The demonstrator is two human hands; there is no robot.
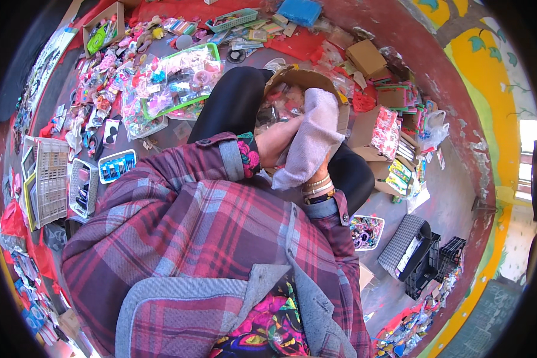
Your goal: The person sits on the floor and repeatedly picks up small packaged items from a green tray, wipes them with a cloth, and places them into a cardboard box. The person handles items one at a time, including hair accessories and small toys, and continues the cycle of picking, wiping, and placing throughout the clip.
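A pale lilac cloth (311,138) hangs in front of me over my lap. My left hand (278,141) grips its left side, fingers curled into the fabric. My right hand (323,167) is mostly hidden behind the cloth and holds it from below; only the wrist with its bracelets shows. Just behind the cloth stands an open cardboard box (307,80) resting on my black-trousered knees, filled with small packets in clear plastic (280,101).
Packets of colourful hair accessories (161,77) cover the ground to the left and ahead. White plastic baskets (51,179) stand at left. Cardboard boxes (367,56) and stacked goods (394,131) sit at right beside a red wall. A small tray of hair ties (366,231) lies near my right elbow.
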